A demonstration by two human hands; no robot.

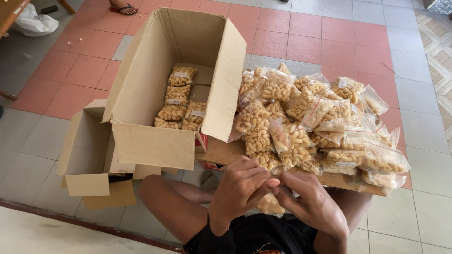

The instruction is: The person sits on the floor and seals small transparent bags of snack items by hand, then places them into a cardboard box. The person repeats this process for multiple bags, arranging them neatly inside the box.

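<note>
My left hand and my right hand meet low in the middle of the view, fingers pinched together on a small clear bag of pale macaroni snacks, which is mostly hidden beneath them. Just beyond my hands a heap of several similar sealed snack bags lies on a flat piece of cardboard. To the left stands an open cardboard box with several snack bags stacked in rows on its bottom.
A smaller open cardboard box sits at the left of the big one. My bare knees are on the tiled floor. A person's sandalled foot shows at the top; a white plastic bag lies top left.
</note>
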